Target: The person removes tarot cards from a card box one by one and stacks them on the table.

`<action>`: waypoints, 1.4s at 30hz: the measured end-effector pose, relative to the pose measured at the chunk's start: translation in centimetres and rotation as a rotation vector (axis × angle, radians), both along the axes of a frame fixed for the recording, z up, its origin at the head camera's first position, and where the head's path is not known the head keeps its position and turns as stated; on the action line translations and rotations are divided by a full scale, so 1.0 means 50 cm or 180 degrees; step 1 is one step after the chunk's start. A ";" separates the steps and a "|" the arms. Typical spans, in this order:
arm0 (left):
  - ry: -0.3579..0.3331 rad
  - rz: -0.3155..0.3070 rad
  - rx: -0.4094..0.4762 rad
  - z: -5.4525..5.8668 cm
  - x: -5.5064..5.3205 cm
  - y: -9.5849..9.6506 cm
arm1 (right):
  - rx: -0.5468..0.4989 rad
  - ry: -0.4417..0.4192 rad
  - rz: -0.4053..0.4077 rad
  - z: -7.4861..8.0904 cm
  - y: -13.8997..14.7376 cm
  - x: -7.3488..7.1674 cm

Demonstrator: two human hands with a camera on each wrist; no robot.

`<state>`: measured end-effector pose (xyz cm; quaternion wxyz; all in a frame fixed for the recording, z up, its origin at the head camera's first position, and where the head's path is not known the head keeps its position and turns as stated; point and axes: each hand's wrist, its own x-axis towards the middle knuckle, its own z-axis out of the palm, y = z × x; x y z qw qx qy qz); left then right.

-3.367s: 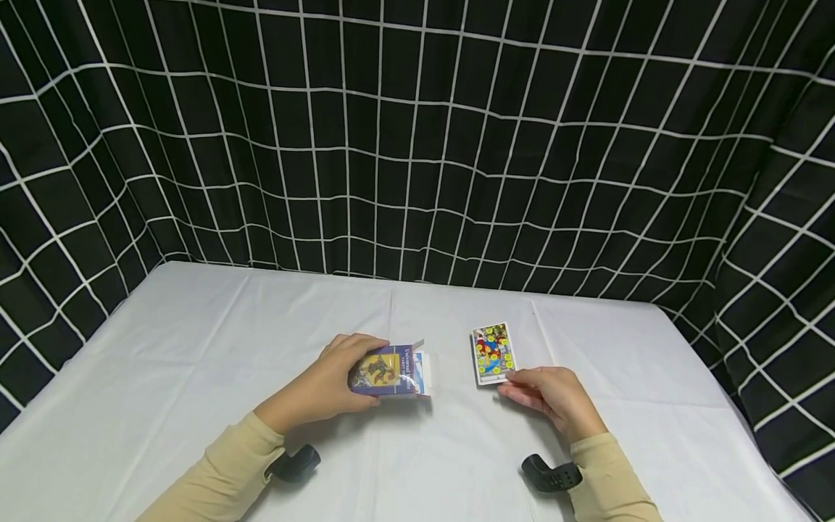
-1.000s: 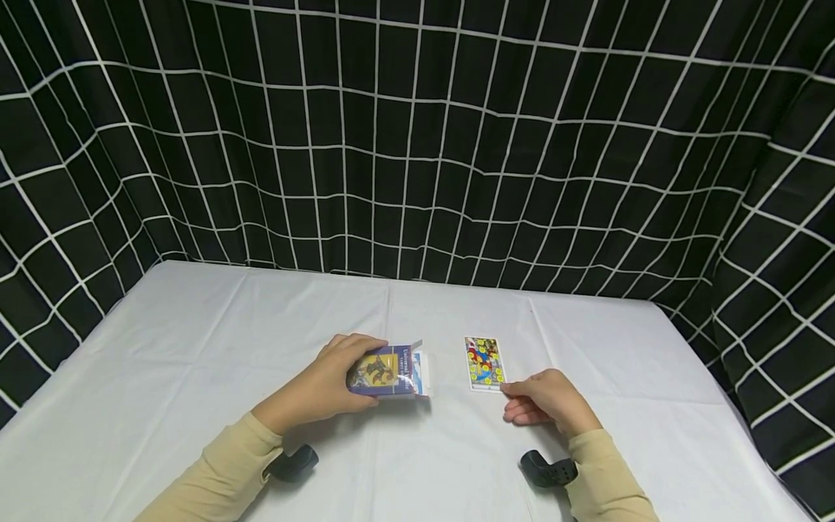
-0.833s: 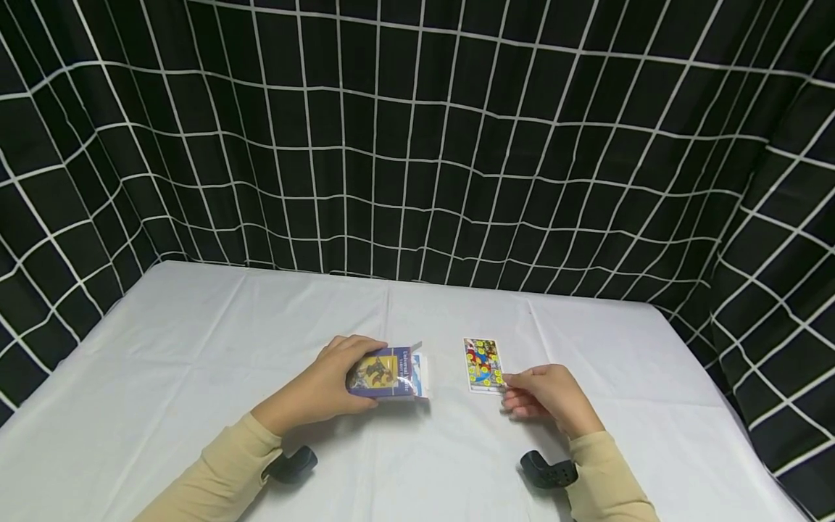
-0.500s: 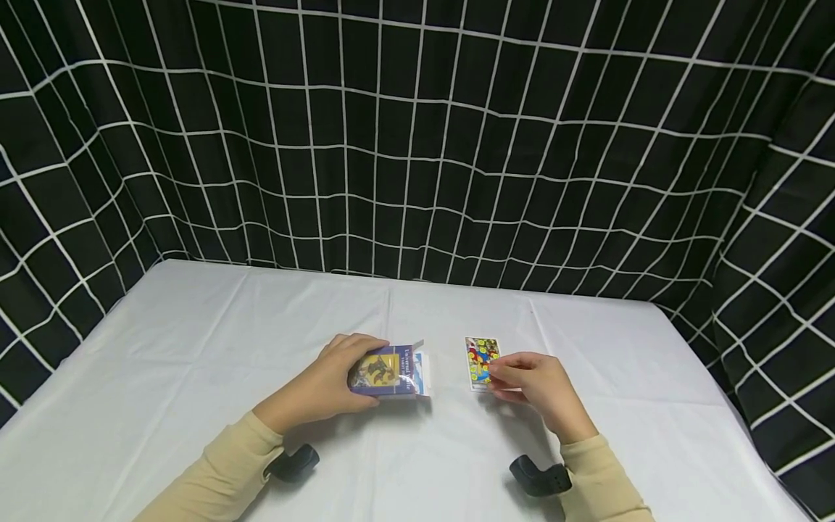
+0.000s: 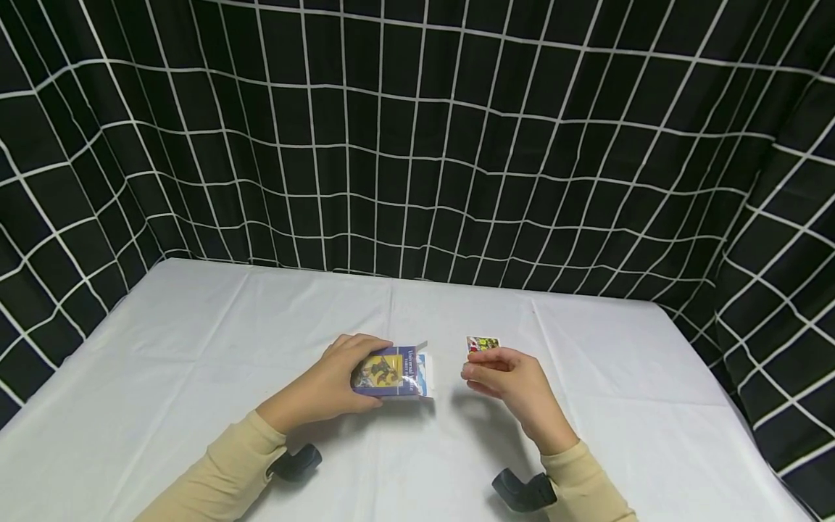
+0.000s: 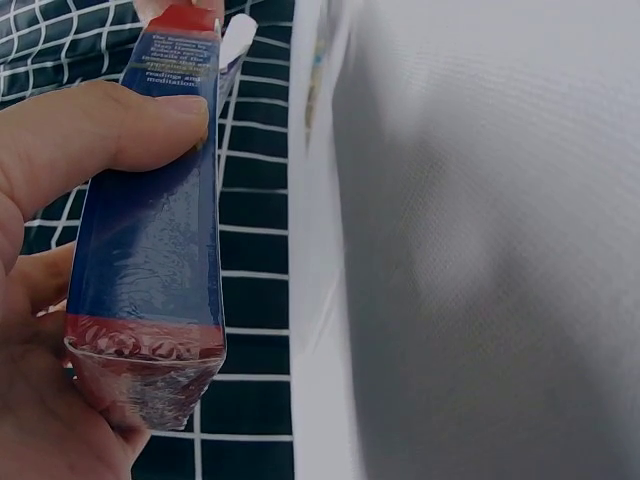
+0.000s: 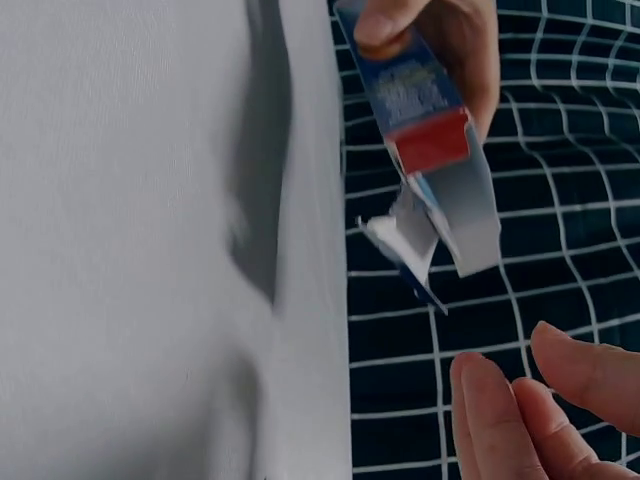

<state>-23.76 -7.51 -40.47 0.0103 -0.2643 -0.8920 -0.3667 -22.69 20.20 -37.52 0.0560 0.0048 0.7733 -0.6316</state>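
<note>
My left hand (image 5: 326, 380) grips a purple-blue tarot card box (image 5: 381, 371) by its sides, thumb along the near side. The box's end flap (image 7: 405, 235) stands open toward the right, and something blue and white (image 5: 420, 373) shows at its mouth. A colourful picture card (image 5: 483, 343) lies on the white cloth to the right of the box. My right hand (image 5: 515, 388) hovers over it, hiding all but its far end. In the right wrist view the right fingers (image 7: 490, 415) and thumb stand apart with nothing between them.
A white cloth covers the table (image 5: 280, 312). Black curtains with a white grid (image 5: 417, 145) rise behind it and at both sides. Dark curved wrist mounts (image 5: 525, 491) sit under both forearms.
The card, earlier pinched at its near corner, was lowered and turned upright on the cloth. My right hand then let go, rose and moved left over it. The left hand and box stayed put.
</note>
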 end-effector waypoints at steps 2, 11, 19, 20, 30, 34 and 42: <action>0.0000 -0.0009 0.0001 0.000 0.000 0.001 | -0.0040 0.0007 0.0013 0.002 -0.005 0.001; 0.0041 -0.0056 0.0015 0.003 0.002 0.004 | -0.0155 0.0070 0.0091 0.005 -0.017 0.010; 0.0045 -0.0070 -0.0010 0.001 0.005 0.007 | -0.0155 0.0056 0.0132 0.002 -0.026 0.017; 0.0041 -0.0074 -0.0012 0.001 0.006 0.007 | -0.0146 0.0060 0.0138 0.001 -0.027 0.018; 0.0011 -0.0083 0.0006 0.002 0.008 0.011 | -0.0142 0.0120 0.0093 -0.006 -0.035 0.021; 0.0000 -0.0077 0.0004 0.002 0.010 0.012 | -0.0138 0.0156 0.0066 -0.011 -0.040 0.021; -0.0053 -0.0083 0.0029 0.002 0.011 0.015 | -0.0042 0.0172 0.0027 -0.015 -0.048 0.023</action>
